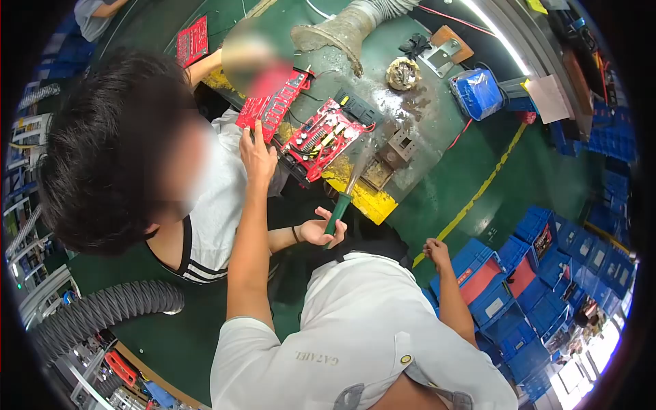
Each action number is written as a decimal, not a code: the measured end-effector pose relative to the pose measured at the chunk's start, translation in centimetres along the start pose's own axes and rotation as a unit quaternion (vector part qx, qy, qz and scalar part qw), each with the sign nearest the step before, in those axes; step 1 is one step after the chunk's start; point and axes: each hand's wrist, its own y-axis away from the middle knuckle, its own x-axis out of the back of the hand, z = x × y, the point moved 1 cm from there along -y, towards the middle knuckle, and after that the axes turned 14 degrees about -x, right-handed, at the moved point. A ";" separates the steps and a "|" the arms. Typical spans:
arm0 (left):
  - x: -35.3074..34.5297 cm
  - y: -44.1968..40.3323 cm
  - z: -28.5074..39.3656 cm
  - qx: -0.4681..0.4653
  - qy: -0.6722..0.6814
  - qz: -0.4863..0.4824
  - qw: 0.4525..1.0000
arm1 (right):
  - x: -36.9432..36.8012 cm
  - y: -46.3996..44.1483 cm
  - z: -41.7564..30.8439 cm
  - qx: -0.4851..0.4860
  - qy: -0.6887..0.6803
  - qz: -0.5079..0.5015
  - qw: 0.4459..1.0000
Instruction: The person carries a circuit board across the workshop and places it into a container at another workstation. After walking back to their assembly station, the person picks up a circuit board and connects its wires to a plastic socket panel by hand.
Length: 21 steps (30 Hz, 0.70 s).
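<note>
My left hand [258, 156] reaches forward and grips the near edge of a tilted red panel [275, 104] with rows of cutouts, its fingertips over the edge. Beside the panel, an opened red unit [321, 137] with wires and circuit parts lies on the metal table. My right hand [437, 253] hangs low on the right, fingers curled, with nothing visible in it. Between my arms, a co-worker's hand [318, 229] with a dark wristband holds a green-handled tool [338, 212], its tip pointing toward the table.
The co-worker leans in at left. A flared duct [335, 37], a round container [403, 74], a metal bracket [398, 149] and a wrapped blue block [476, 93] are ahead. Blue bins [492, 307] stand at right. A flexible hose [109, 311] lies at lower left.
</note>
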 end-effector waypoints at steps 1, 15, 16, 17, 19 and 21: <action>0.1 -0.2 0.0 0.005 0.006 0.005 1.000 | 0.2 -0.2 0.8 -0.010 -0.011 0.003 1.000; -1.0 -2.0 -1.9 -0.045 0.009 0.055 0.997 | -0.8 1.0 0.4 -0.002 -0.023 0.018 1.000; -0.8 -1.9 -1.8 -0.042 0.017 0.050 0.998 | -1.0 1.0 0.3 0.004 -0.018 0.017 1.000; -0.6 -1.7 -1.7 -0.037 0.025 0.043 0.998 | -1.1 1.1 0.3 0.003 -0.018 0.014 1.000; 0.2 -1.7 -1.2 -0.041 0.014 0.028 0.999 | -1.3 0.9 -0.3 0.006 -0.017 0.010 1.000; 0.7 -1.1 -1.1 -0.041 0.020 0.028 0.999 | -1.4 1.0 -0.6 0.005 -0.016 0.010 1.000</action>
